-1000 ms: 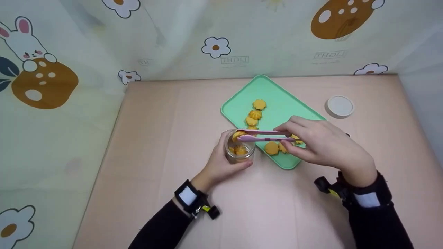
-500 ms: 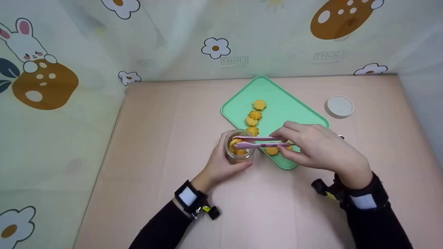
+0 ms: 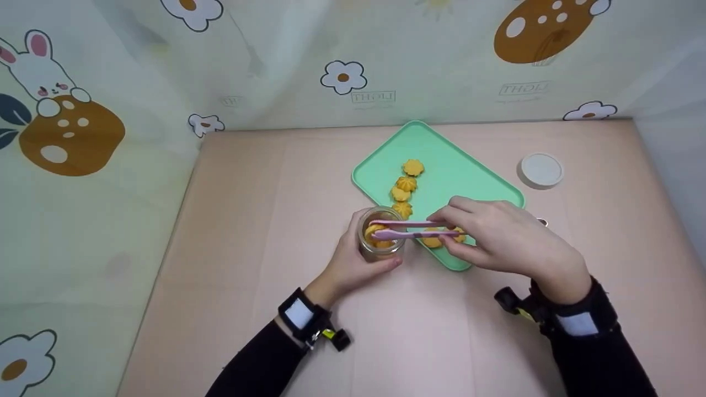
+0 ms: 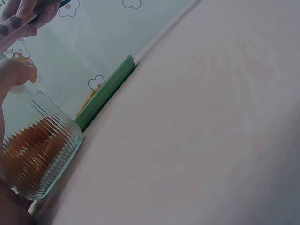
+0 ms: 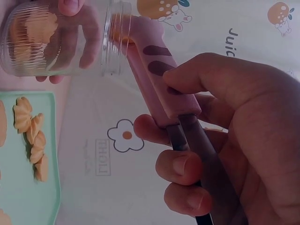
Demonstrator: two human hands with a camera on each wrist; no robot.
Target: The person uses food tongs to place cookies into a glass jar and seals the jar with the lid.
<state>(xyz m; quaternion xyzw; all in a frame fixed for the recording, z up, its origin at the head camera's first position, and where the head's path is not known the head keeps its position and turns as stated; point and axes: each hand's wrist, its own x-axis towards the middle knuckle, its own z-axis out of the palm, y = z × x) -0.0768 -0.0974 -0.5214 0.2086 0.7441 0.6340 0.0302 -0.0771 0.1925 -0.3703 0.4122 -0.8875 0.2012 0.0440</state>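
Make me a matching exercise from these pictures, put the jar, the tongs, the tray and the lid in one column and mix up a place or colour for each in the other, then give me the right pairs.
Column one
1. jar
2. tongs
3. tray
4. lid

Column two
A. held in the right hand
B. white, lying on the table
C. clear, gripped by the left hand
D. green, with cookies lying on it

Right pairs: 1-C, 2-A, 3-D, 4-B
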